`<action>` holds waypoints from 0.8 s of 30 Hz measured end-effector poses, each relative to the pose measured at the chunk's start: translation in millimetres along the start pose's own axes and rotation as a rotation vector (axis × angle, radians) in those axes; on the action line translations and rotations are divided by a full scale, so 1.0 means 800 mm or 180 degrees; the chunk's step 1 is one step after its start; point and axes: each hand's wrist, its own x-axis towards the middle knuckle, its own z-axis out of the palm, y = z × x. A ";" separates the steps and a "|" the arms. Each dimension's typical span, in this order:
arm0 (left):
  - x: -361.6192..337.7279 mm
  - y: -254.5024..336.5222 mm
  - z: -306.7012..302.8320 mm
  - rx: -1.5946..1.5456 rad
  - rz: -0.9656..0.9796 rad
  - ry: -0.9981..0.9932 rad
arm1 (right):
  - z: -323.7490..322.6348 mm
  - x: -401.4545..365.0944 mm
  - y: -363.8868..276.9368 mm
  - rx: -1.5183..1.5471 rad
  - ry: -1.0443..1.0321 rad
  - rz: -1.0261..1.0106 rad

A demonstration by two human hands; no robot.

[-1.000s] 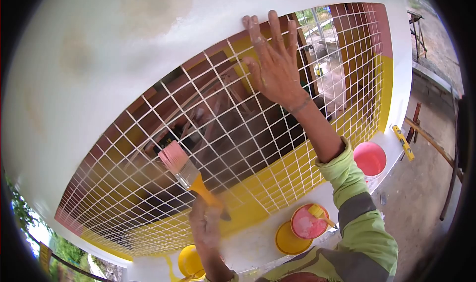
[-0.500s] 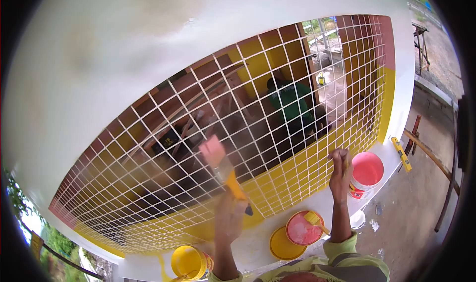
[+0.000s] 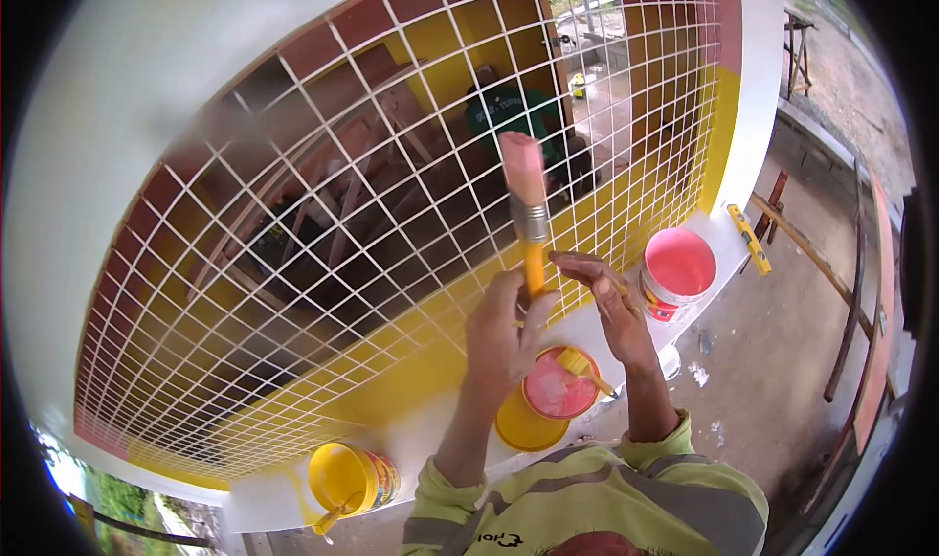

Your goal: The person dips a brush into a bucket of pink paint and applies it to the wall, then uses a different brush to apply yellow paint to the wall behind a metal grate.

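Observation:
Upright in my left hand (image 3: 504, 331) is a paintbrush (image 3: 531, 219) with a yellow handle and pink-coated bristles, its fingers wrapped round the lower handle. My right hand (image 3: 606, 297) is just right of the handle, its fingers stretched out and apart from the thumb. Behind the brush stands a white wire grid (image 3: 440, 155) over a wall opening. A bucket of pink paint (image 3: 680, 263) sits on the ledge to the right of my right hand. Below my hands, a second yellow brush (image 3: 577, 363) rests on a pink-smeared lid (image 3: 548, 390), which overlaps a yellow lid (image 3: 528, 429).
A yellow paint bucket (image 3: 342, 478) with a brush in it stands on the ledge (image 3: 430, 424) at lower left. A yellow spirit level (image 3: 748, 238) leans at the ledge's right end. Through the grid, a person in green (image 3: 509, 111) is inside. Wooden poles (image 3: 812, 263) stand at right.
The brush has moved right and turned upright, and my two hands have come closer together. My right hand's fingers have opened out. The view has shifted, with the grid now higher and further left.

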 end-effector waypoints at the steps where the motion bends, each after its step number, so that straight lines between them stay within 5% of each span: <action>1: 0.003 -0.005 0.010 0.0122 0.0243 0.0130 | 0.002 0.000 -0.007 -0.0031 0.0004 -0.0036; 11: -0.005 -0.015 0.052 -0.0216 0.1056 0.0244 | 0.046 -0.024 -0.059 -0.0779 0.1237 -0.0331; 17: -0.022 -0.061 0.010 -0.0306 0.1059 -0.0356 | -0.020 -0.069 -0.073 -0.1809 0.2035 -0.0425; 24: 0.045 -0.095 -0.132 -0.0283 0.1628 0.1782 | -0.061 -0.152 -0.095 -0.1516 0.2190 0.0077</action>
